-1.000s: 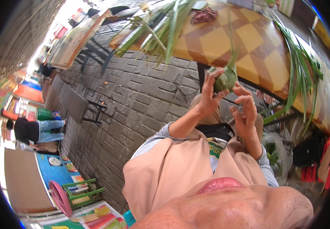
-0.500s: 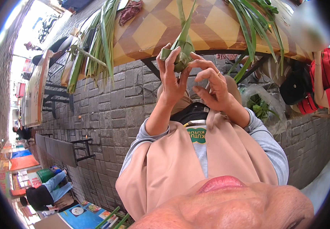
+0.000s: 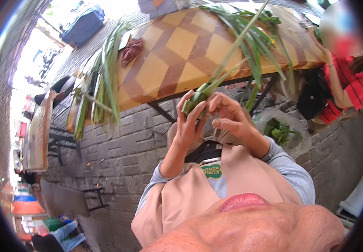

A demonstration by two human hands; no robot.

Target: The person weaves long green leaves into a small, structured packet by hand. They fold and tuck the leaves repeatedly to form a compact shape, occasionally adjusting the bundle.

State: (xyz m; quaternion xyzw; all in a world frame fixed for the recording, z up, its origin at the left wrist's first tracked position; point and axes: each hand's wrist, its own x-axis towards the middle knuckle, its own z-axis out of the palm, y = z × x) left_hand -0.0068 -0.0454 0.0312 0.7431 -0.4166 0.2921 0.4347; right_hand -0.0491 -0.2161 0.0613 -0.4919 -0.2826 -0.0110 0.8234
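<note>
The left hand (image 3: pixel 188 126) clasped a small green leaf bundle (image 3: pixel 196 102) from below, held up before the chest, while the right hand (image 3: pixel 228 113) pinched its side. Behind stood a checkered table (image 3: pixel 177 59) strewn with long green leaves (image 3: pixel 105 84).

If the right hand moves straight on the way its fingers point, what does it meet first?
The right hand points toward the folded green leaf bundle in the left hand; it already seems to touch it, though depth is unclear.

The person wears a beige apron (image 3: pixel 177 201) over a grey long-sleeved shirt (image 3: pixel 288 172) with a green patch.
</note>
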